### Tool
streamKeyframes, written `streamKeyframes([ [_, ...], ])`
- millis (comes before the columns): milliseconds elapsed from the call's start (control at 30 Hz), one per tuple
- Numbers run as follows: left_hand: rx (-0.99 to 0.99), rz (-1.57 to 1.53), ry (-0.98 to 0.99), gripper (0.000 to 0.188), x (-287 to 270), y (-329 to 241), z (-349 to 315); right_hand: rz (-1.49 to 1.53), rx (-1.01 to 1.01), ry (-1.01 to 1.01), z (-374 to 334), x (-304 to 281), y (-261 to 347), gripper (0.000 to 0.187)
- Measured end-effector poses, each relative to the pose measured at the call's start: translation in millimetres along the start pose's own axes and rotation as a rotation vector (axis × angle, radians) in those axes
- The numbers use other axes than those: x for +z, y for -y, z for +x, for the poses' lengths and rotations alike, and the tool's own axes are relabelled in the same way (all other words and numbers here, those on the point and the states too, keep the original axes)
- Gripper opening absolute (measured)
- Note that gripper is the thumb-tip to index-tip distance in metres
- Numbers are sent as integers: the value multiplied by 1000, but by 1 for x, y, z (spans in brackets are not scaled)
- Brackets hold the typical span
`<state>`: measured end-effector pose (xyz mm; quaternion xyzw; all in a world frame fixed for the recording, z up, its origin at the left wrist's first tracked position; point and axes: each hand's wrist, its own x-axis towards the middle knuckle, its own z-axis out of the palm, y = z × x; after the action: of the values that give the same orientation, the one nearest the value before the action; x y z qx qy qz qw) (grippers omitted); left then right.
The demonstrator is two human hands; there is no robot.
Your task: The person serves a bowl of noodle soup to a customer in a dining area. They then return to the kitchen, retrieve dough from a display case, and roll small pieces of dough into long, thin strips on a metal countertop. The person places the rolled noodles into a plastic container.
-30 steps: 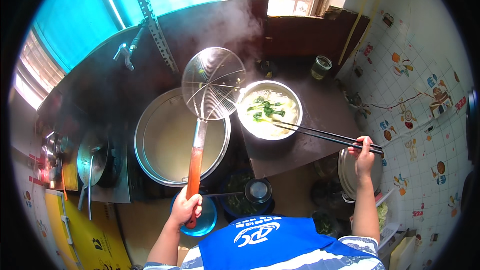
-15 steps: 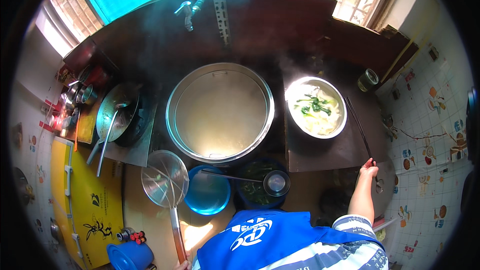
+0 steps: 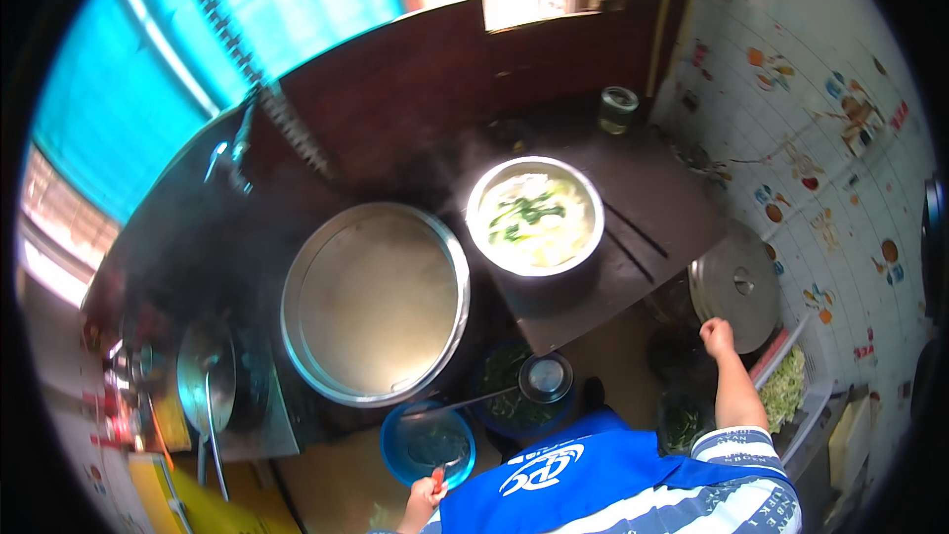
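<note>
My left hand (image 3: 423,496) is closed round the reddish-brown handle of a skimmer (image 3: 438,475), low beside a blue basin (image 3: 389,445). The mesh head seems to lie over the basin, blurred. At the right, my right hand (image 3: 719,338) is a closed fist at the lower edge of a round metal lid (image 3: 756,287); what it holds, if anything, is hidden. A pair of long dark chopsticks (image 3: 633,242) lies on the counter beside a white bowl (image 3: 542,265) of steaming pale food with green leaves. Left of the bowl stands a big metal pot (image 3: 376,287) of cloudy liquid.
A ladle (image 3: 545,378) rests across a dark tub of greens (image 3: 509,405). A wok (image 3: 203,386) with a utensil stands far left. One glass jar (image 3: 618,111) is at the back. A white crate (image 3: 816,391) of shredded vegetable sits beyond my right arm.
My view has turned to the right. My right hand has let go of the chopsticks and moved down to the lid. The skimmer in my left hand has moved right, to the blue basin.
</note>
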<state>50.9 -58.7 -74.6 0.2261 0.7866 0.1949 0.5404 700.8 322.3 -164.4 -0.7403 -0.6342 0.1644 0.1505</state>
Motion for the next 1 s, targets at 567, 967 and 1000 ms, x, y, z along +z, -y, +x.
streamKeyframes([
  [567,-319,521,-89,22,166,-102,142,442,919,-459,190,148,-345,29],
  [967,-570,341,-122,40,217,-52,38,1089,1151,-458,272,127,-337,34],
  [1000,-559,247,-140,40,221,-60,35,1001,1155,-460,259,111,-336,37],
])
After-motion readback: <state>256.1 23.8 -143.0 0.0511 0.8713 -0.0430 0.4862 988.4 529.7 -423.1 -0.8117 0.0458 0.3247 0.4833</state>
